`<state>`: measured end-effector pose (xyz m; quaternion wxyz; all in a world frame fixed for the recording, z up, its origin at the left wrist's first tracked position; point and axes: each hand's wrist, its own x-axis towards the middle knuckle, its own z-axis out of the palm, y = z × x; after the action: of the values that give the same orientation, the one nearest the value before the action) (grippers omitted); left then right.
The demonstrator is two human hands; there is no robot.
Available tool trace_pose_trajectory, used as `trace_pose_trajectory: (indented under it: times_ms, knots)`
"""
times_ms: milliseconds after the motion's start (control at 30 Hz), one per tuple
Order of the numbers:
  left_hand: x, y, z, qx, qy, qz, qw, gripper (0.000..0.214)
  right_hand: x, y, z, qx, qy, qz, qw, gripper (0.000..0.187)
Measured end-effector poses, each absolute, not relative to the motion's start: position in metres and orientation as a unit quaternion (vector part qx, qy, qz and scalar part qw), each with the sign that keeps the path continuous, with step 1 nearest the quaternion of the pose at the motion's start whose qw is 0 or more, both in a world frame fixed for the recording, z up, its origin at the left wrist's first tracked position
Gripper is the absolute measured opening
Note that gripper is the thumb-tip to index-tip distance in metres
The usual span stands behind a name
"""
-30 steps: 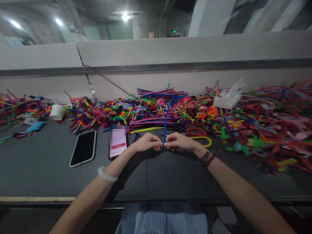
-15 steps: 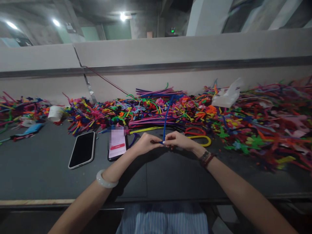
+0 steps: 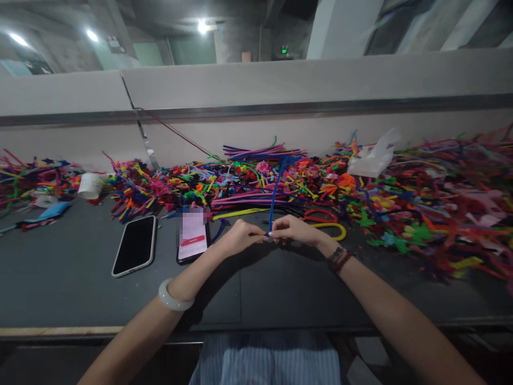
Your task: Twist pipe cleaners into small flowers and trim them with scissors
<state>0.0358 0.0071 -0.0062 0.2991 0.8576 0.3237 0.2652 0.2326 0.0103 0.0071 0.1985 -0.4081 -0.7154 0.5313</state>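
Dark grey tabletop [image 3: 288, 294] beneath, a slim blue pipe cleaner [image 3: 272, 203] curves upright.

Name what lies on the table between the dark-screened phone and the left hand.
In the head view, the lit phone lies between the dark-screened phone and the left hand; nearer the hand is a curved purple strip.

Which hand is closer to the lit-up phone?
Left. The left hand is just right of the lit-up phone; the right hand is farther right, past the left one.
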Motion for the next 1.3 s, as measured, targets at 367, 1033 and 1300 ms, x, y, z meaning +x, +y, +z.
trace_pose_trajectory:
  times_ms: [367, 1033, 1300]
  knots:
    - [0.035, 0.014, -0.010, 0.703, 0.340, 0.308, 0.543, 0.033, 0.229, 0.008, 0.009, -0.424, -0.679, 0.546, 0.249, 0.029]
    - [0.037, 0.014, -0.010, 0.595, 0.321, 0.276, 0.684, 0.032, 0.221, 0.006, 0.005, -0.425, -0.609, 0.592, 0.313, 0.026]
    - [0.036, 0.012, -0.005, 0.534, 0.298, 0.280, 0.740, 0.028, 0.223, 0.006, 0.004, -0.391, -0.571, 0.647, 0.322, 0.022]
